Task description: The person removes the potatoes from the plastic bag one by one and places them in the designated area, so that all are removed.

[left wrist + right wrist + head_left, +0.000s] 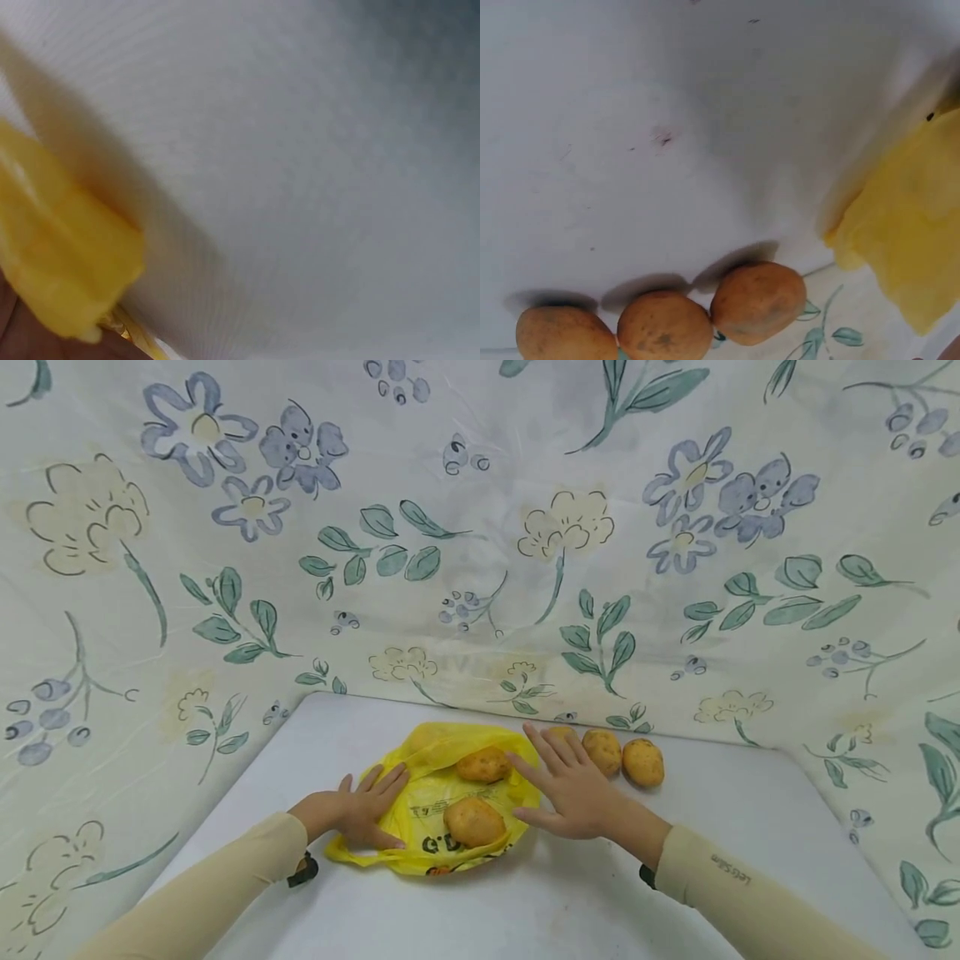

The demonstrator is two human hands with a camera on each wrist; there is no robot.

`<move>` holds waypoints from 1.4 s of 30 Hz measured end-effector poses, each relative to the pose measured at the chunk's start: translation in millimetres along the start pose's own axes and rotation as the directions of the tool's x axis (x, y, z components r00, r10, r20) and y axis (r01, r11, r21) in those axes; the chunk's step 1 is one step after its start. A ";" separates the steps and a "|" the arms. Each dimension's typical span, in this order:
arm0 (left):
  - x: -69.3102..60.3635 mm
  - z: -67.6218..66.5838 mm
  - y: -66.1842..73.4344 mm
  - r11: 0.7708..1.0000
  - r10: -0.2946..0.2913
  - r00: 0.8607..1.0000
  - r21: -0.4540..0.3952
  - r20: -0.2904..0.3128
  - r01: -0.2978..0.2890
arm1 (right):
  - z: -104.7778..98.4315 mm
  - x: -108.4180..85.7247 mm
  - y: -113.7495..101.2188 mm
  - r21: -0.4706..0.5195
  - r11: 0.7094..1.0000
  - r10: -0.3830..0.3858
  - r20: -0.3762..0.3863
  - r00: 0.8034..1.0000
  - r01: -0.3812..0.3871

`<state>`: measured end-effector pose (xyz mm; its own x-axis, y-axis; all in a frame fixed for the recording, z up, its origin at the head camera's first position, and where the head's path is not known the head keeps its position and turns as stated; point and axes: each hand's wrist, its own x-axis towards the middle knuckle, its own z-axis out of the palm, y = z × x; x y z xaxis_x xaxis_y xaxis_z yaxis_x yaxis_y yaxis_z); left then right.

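A yellow plastic bag (420, 797) with dark lettering lies spread on the table, its mouth wide. Two potatoes show in it: one potato (475, 822) near the front and another potato (483, 766) behind it. My left hand (367, 810) rests on the bag's left edge with fingers extended. At the bag's right edge is my right hand (573, 785), fingers spread and straight; whether it touches the plastic I cannot tell. In the left wrist view, a fold of the yellow bag (67, 240) shows beside part of the hand.
Three potatoes stand in a row behind my right hand: a right-hand potato (643, 763), a middle potato (604, 752) and a partly hidden potato (561, 732). The white table (585, 902) meets a floral cloth (465, 635) at the back and sides.
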<state>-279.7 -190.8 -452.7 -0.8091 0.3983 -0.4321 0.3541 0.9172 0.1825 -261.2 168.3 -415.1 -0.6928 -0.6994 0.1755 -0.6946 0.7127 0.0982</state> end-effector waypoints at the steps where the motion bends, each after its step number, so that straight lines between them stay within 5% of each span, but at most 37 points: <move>1: -0.6 0.0 0.2 1.000 -0.001 1.000 -0.001 0.001 0.001 | 0.5 0.9 -1.8 0.009 1.000 -0.005 -0.001 1.000 0.005; 21: -3.7 2.7 0.9 1.000 0.008 1.000 0.027 0.008 -0.008 | 14.2 21.7 -35.0 0.060 0.996 -0.067 0.035 0.997 0.065; 27: -1.7 -9.4 8.6 0.996 0.043 0.999 0.076 0.009 -0.044 | 20.5 25.3 -41.9 0.088 0.995 -0.058 0.067 0.996 0.052; 33: -3.7 -28.5 6.1 0.997 0.080 0.997 -0.010 0.016 -0.080 | 23.4 28.1 -47.7 0.091 0.993 -0.082 0.066 0.994 0.076; 42: -4.6 -37.8 -9.4 0.985 0.120 0.984 -0.109 -0.134 -0.135 | 25.5 28.9 -53.1 0.158 0.985 -0.084 0.091 0.992 0.069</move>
<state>-297.1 -201.0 -419.0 -0.8163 0.5024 -0.2851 0.4065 0.8502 0.3345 -249.3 108.9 -440.2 -0.6467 -0.7588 0.0770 -0.7626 0.6453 -0.0458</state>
